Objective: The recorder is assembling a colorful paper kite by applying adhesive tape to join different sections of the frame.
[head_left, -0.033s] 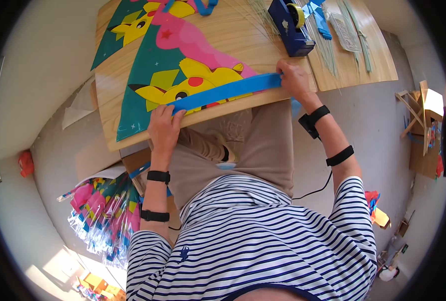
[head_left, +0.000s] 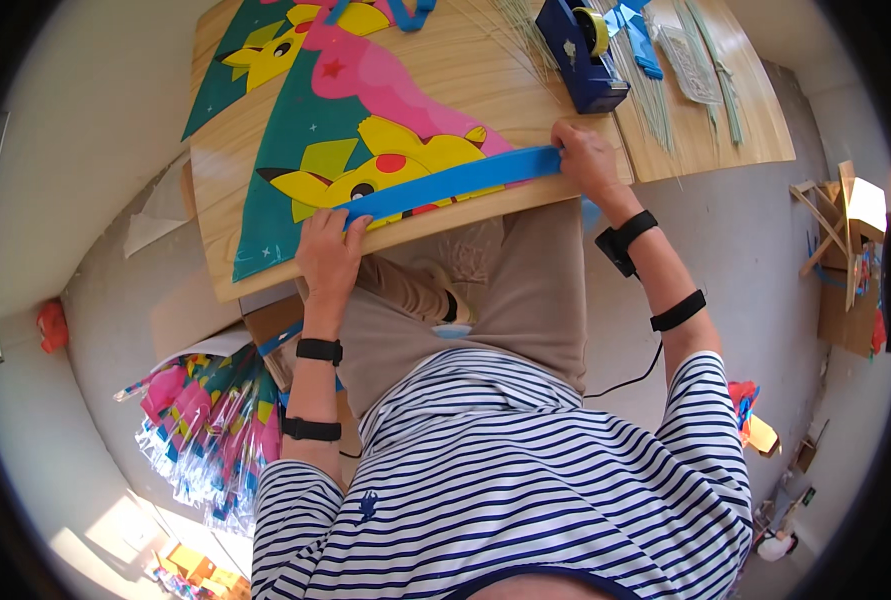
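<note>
A blue strip [head_left: 455, 182] lies stretched across a printed sheet [head_left: 295, 165] in green, pink and yellow with a cartoon figure. My left hand [head_left: 327, 250] grips the strip's left end at the table's near edge, thumb and fingers closed on it. At the strip's right end, my right hand [head_left: 587, 160] pinches it between thumb and fingers. The strip hides part of the cartoon figure and of the sheet's near edge. Farther off to the left lies a second, similar printed sheet [head_left: 265, 62].
A dark blue tape dispenser [head_left: 583, 60] with a yellow roll stands beyond my right hand. Thin pale sticks [head_left: 650, 105], a clear plastic tray [head_left: 687, 62] and blue strips [head_left: 640, 45] lie right of it. Bagged printed pieces [head_left: 205, 420] hang below the wooden table [head_left: 525, 75] at left.
</note>
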`<state>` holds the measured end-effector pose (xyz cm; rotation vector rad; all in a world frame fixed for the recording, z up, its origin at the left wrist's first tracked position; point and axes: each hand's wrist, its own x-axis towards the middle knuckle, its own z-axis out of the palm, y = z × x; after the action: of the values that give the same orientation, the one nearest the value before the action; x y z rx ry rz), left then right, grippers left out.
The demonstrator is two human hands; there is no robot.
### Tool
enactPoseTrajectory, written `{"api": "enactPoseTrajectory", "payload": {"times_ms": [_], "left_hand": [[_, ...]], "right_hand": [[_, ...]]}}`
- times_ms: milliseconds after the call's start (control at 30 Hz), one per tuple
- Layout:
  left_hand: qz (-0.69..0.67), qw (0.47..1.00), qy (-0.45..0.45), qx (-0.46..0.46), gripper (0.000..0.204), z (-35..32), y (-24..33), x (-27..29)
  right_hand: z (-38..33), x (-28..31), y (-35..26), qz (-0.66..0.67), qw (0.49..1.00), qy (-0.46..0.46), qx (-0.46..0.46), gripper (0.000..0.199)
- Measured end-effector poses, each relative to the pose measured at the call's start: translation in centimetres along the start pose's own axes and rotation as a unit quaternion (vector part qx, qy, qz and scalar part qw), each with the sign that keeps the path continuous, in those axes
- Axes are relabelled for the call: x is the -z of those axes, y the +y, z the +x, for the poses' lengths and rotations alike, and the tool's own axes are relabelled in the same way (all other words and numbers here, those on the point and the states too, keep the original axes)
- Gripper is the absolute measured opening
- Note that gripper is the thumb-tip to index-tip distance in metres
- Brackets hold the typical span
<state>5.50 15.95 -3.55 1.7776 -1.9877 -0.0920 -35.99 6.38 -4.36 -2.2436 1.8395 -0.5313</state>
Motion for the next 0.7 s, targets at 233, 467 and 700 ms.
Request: {"api": "enactPoseTrajectory", "payload": {"times_ms": [233, 467, 700], "left_hand": [[0.114, 0.990, -0.001, 0.078, 0.036, 1.3, 2.4, -1.6], [0.127, 0.988, -0.003, 0.083, 0.036, 1.4, 2.8, -1.5], [0.133, 0.987, -0.001, 0.087, 0.036, 1.1, 2.5, -1.7]], "right_hand": [[-0.4, -1.3, -1.5, -0.177, 0.984, 0.030, 0.014, 0.018], [-2.2, -0.4, -6.1, -0.192, 0.972, 0.121, 0.062, 0.032], [-6.2, -4.4, -15.9, -0.028, 0.984, 0.057, 0.169, 0.066]]}}
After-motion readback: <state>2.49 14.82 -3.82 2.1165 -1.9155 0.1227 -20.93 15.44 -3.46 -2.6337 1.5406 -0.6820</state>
